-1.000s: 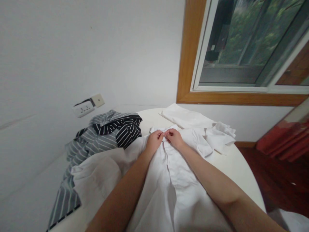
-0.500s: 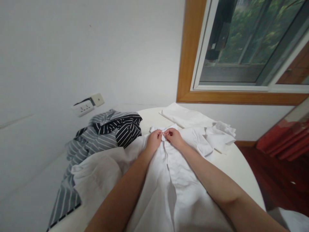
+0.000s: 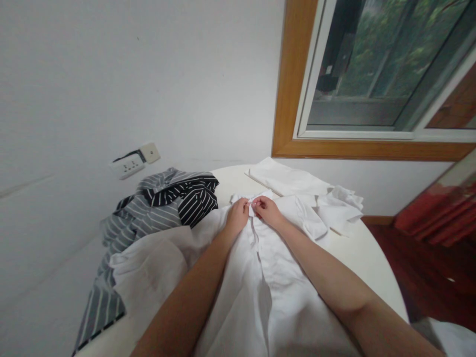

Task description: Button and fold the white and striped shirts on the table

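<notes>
A white shirt (image 3: 282, 292) lies spread front-up on a round white table (image 3: 366, 258), its collar at the far end. My left hand (image 3: 238, 214) and my right hand (image 3: 267, 210) meet at the top of the shirt's front opening, just below the collar. Both hands are closed in a pinch on the white fabric there, fingertips almost touching each other. Whether a button sits between the fingers is too small to tell. The shirt's opening runs down towards me between my forearms.
A heap of grey and black striped clothing (image 3: 163, 203) lies at the table's left. A folded white garment (image 3: 286, 181) rests at the far edge by the wall. A wall socket (image 3: 128, 166) is at the left, a wood-framed window (image 3: 372, 79) above, dark floor at the right.
Almost nothing has moved. Both hands stay pinched at the shirt's collar opening, with only slight finger shifts.
</notes>
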Demonstrator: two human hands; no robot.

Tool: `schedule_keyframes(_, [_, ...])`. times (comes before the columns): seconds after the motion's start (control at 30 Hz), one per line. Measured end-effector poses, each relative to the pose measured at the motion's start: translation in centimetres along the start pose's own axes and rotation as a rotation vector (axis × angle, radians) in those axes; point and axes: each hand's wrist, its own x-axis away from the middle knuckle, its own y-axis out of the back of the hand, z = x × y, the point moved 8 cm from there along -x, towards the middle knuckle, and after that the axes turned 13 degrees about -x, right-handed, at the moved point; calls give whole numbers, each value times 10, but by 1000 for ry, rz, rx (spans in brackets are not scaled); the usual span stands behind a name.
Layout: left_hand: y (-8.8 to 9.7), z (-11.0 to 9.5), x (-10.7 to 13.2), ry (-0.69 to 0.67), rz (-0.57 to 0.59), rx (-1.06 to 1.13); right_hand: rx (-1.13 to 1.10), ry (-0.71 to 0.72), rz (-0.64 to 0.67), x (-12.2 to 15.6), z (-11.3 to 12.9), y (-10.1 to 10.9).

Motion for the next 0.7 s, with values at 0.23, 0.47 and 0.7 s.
schedule_keyframes(0.23, [3,-5,0,-27,2,58,-10,-60,-28,-2,-4,2])
schedule_keyframes(0.47, [6,-12,1,-61,39,111,-32,-94,-10,-3,-9,2])
schedule_keyframes(0.7, [5,-5,0,-40,-33,47,-10,-59,-8,-3,-7,2])
